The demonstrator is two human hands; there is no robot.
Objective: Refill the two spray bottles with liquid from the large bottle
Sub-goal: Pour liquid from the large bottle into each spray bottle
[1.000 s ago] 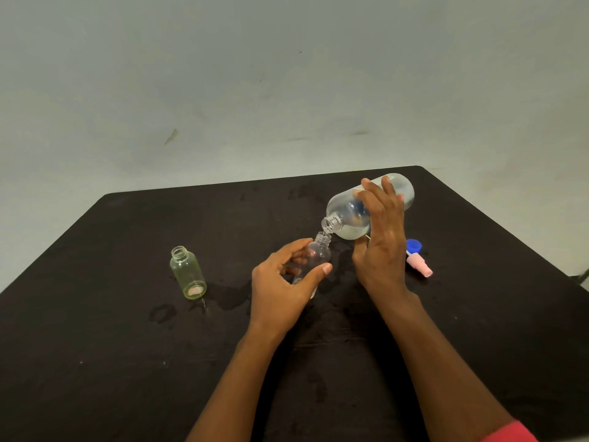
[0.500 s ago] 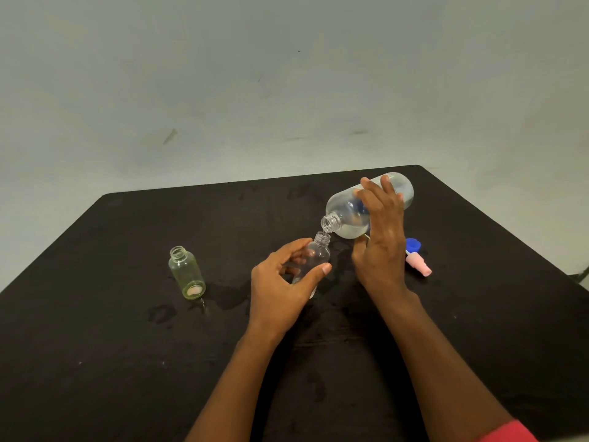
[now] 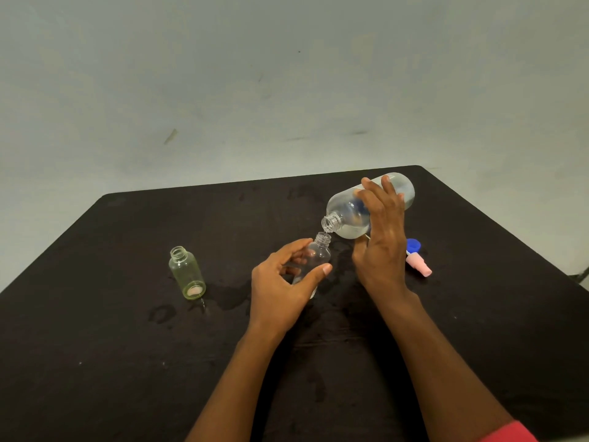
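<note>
Pouring observed near the tabletop's far right corner.
Right hand (image 3: 381,247) gripped the tilted large bottle (image 3: 350,215); left hand (image 3: 283,288) clasped the small bottle (image 3: 317,253).

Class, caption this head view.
Right hand tips large bottle over small bottle held by left hand.

lg bottle (image 3: 357,215) tilted above sm bottle (image 3: 317,256) | 2nd sm bottle (image 3: 186,272) left | caps (image 3: 417,256) right
</note>
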